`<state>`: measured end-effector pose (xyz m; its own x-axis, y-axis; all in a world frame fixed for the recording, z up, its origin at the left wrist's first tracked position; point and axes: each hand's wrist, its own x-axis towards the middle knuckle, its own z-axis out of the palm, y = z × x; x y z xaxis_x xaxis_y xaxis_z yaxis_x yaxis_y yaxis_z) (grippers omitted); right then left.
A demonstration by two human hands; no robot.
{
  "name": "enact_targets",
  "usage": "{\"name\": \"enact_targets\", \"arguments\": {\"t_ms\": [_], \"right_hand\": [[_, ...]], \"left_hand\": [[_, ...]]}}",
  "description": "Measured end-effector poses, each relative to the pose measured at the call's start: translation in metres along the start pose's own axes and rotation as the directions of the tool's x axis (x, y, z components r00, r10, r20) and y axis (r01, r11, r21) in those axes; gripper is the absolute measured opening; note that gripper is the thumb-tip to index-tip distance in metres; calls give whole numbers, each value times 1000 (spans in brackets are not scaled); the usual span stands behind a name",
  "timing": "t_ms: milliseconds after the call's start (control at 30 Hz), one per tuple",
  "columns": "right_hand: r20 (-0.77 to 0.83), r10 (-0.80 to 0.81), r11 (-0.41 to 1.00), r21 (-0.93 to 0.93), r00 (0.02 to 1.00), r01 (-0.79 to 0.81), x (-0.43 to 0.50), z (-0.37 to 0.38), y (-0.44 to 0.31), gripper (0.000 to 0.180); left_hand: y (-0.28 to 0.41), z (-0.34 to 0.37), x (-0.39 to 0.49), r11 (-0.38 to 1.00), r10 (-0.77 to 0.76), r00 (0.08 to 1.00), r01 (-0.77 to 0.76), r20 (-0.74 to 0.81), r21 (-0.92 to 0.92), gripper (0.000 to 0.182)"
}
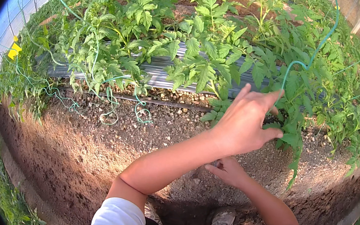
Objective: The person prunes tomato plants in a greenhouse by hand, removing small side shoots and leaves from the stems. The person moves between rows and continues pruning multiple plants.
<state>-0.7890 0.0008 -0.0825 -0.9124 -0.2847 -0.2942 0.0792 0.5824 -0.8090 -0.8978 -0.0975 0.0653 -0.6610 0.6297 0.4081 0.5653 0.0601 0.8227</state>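
Note:
My left hand (248,120) reaches across to the right among tomato leaves, with thumb and index finger spread apart. A teal string (288,71) hangs down to its fingertips and touches them; no firm grip on it shows. Beside the thumb droops a leafy tomato plant (296,129). My right hand (229,171) is lower, over the soil, its fingers curled and partly hidden behind my left forearm. A small greyish bit shows at those fingers, too little to identify. Another tomato plant (204,64) stands ahead of my left hand.
Silvery plastic mulch film (158,71) covers the bed, with a dark drip tube (181,105) along its edge. Loose teal strings (142,112) lie on the gravelly soil at left. Yellow cards (14,51) hang at the sides. My shoes (222,220) stand in the furrow.

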Motion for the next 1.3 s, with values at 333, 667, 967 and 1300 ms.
{"name": "enact_targets", "arguments": {"t_ms": [333, 667, 967, 1300], "right_hand": [[-283, -179, 974, -187, 942, 129, 19, -22, -22, 36], [-316, -348, 759, -648, 882, 67, 154, -40, 2, 30], [-430, -441, 471, -858, 788, -205, 283, -49, 25, 27], [-707, 10, 818, -401, 708, -412, 242, -63, 15, 47]], "left_hand": [[-171, -88, -67, 72, -195, 966, -160, -171, -984, 21], [-213, -118, -97, 710, -460, 737, -30, -495, -704, 19], [-203, -92, -78, 706, -489, 638, -112, -595, -699, 18], [-214, -95, -84, 714, -458, 653, -133, -603, -687, 18]]}}
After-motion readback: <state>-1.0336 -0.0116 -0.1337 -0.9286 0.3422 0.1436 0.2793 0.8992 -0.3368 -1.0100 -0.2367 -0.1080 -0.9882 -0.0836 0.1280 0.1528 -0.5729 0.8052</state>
